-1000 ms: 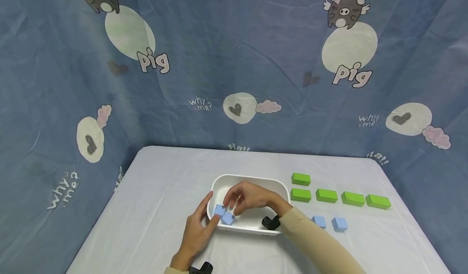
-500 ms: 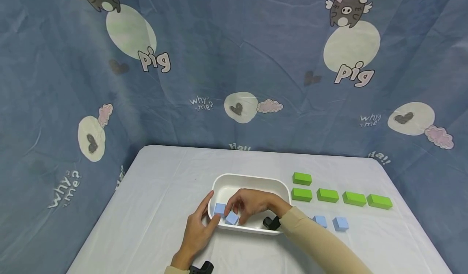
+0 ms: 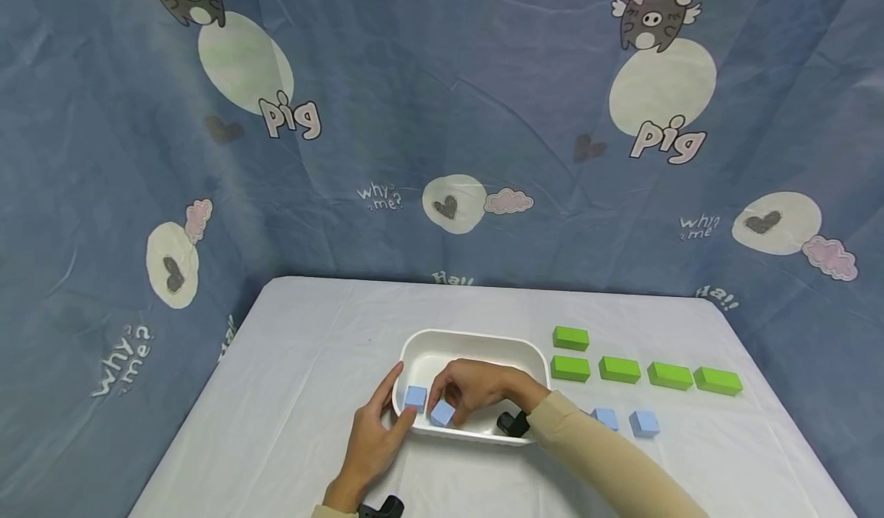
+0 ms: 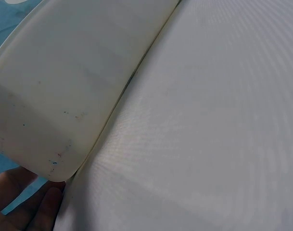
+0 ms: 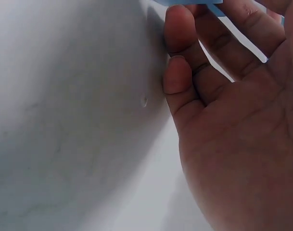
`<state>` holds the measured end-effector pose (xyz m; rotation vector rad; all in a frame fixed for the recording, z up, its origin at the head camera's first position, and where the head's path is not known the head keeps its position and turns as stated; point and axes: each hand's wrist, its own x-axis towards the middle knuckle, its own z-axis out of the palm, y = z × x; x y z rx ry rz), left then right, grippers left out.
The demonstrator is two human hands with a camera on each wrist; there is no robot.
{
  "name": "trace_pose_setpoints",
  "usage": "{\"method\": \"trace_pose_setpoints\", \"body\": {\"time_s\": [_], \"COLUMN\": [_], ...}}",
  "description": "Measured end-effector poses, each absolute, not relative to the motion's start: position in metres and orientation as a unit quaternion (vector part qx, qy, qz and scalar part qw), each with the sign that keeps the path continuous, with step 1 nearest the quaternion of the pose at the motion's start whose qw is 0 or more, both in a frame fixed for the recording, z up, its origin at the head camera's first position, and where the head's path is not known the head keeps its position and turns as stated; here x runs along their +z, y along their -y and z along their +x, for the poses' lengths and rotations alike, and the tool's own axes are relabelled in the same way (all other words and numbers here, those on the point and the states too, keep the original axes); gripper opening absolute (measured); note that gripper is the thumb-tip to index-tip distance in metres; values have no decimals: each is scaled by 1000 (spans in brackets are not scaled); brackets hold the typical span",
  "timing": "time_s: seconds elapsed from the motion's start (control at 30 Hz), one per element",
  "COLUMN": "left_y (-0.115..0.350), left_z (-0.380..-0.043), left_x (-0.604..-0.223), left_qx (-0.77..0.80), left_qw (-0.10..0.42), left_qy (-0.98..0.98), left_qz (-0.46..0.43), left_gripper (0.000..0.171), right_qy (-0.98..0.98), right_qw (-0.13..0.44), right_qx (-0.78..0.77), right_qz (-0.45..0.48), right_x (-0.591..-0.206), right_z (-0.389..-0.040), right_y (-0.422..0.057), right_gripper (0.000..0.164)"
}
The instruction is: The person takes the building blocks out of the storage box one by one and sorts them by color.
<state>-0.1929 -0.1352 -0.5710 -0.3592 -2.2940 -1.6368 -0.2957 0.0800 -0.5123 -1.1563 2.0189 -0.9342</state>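
Inside the white plastic tray, my right hand pinches a light blue block between thumb and fingers, low near the tray's front wall. At the top edge of the right wrist view, a sliver of this blue block shows by the fingertips. A second blue block lies in the tray's left end. My left hand grips that end from outside, with its thumb at the front rim and its fingers along the left side. The left wrist view shows its curled fingers against the tray's corner.
Right of the tray, several green rectangular blocks lie on the white-covered table. Two more blue blocks sit nearer the front, one partly behind my right sleeve. A blue printed cloth hangs behind the table.
My right hand has closed its fingers on the nearer blue block and shifted it slightly right, away from the other one. My left hand stays at the tray's end.
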Motion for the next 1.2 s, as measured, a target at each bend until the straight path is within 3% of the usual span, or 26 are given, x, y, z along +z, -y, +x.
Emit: {"method": "trace_pose_setpoints", "body": {"time_s": [0.63,1.2], "left_y": [133,131], "left_z": [-194,-193], "left_x": [-569,-570], "left_qx": [-567,-565], "left_qw": [157,162], "left_qy": [800,802], "left_qz": [-118,-107], "left_gripper": [69,68], "right_qy": [-766,-766], "right_qw": [227,152], "right_qx": [-426,-503], "right_qz": [-424,-369], "right_x": [-486,-457], "right_z": [-309,-305], "right_y": [-103,-153], "right_gripper": [34,34]}}
